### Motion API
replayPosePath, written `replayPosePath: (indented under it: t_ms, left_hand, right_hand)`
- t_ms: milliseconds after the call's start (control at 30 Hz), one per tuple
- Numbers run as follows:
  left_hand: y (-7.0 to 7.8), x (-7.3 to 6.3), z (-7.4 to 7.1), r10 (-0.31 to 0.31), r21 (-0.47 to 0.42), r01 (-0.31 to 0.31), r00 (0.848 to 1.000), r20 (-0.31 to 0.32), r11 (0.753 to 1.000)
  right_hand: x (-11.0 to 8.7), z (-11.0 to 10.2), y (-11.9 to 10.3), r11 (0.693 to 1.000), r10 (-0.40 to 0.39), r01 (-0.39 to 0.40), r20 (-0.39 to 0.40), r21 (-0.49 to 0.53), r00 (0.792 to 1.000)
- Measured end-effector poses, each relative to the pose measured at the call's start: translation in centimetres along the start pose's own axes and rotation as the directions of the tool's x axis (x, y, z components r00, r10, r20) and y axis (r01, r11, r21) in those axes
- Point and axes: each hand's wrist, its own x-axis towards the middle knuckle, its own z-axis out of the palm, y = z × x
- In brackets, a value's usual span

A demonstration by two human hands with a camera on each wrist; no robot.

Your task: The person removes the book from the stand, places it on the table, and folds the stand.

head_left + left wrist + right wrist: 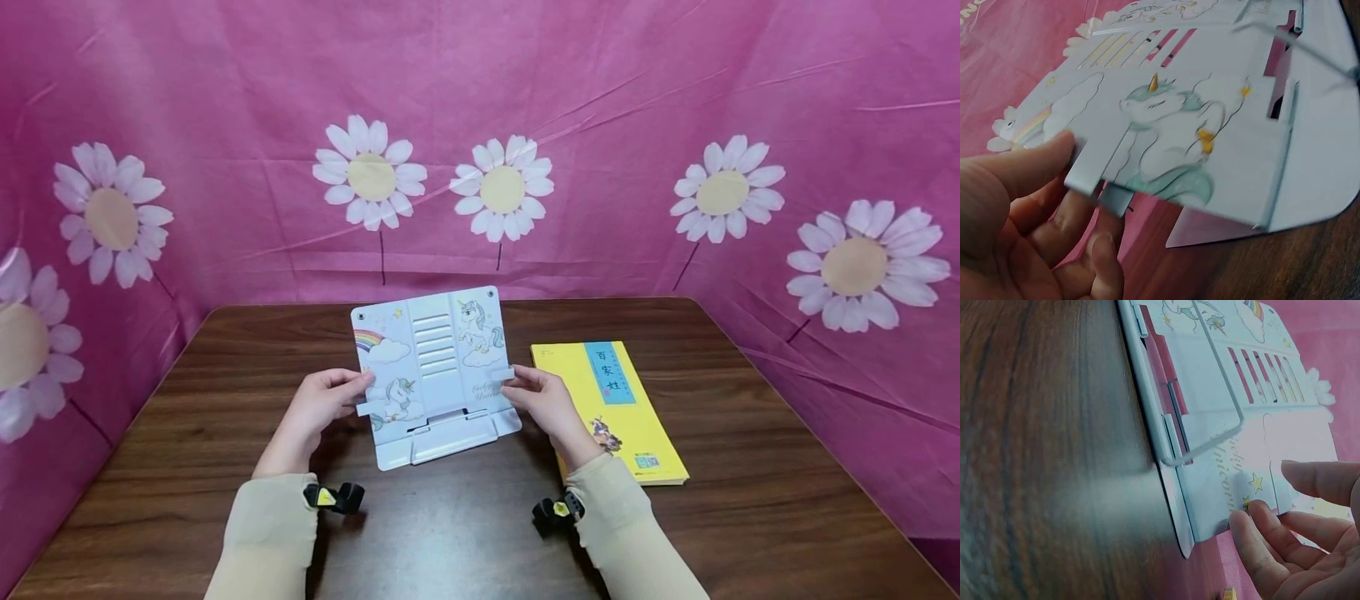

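Note:
A pale metal book stand (438,392) printed with unicorns and a rainbow is held tilted over the table, its slotted middle facing me. My left hand (318,408) pinches its left edge beside a flat side tab (367,409). In the left wrist view the thumb (1050,156) lies on the front, with the other fingers curled behind. At the opposite edge my right hand (546,407) pinches the stand near the right side tab (501,374). A wire page holder (1216,440) runs across the lower front, above the bottom ledge.
A yellow book (648,417) with a blue title panel lies on the dark wooden table (757,517), partly under my right wrist. A pink cloth (600,67) with large white daisies hangs around the table's back and sides. Small black cameras are strapped to both wrists.

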Motion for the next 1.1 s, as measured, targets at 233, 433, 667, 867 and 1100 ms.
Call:
replayPosePath:
  t_ms: [233, 433, 667, 867, 1100]
  left_hand:
    - [-0.14, 0.03, -0.15, 0.031, 0.024, -0.033, 0.995, 0.096, 0.999]
    - [-0.19, 0.10, -0.22, 0.045, 0.057, -0.058, 0.978, 0.205, 0.997]
    - [0.07, -0.29, -0.23, 0.074, 0.059, -0.095, 0.954, 0.290, 0.994]
    - [0.25, -0.56, -0.24, 0.088, 0.097, -0.132, 0.927, 0.366, 0.987]
    - [0.15, -0.69, -0.11, 0.145, 0.050, -0.195, 0.856, 0.497, 0.980]
  right_hand:
    - [-0.18, -0.25, 0.08, 0.999, 0.013, -0.013, -0.006, -0.047, 1.000]
    - [-0.37, -0.32, -0.11, 0.999, 0.023, -0.024, -0.022, -0.044, 0.999]
    - [-0.28, -0.29, 0.01, 0.999, 0.034, -0.035, -0.030, -0.027, 0.999]
    - [-0.37, 0.00, 0.03, 0.999, 0.030, -0.031, -0.044, -0.009, 0.999]
    - [-0.54, 0.35, 0.03, 1.000, 0.018, -0.018, -0.033, -0.014, 0.999]
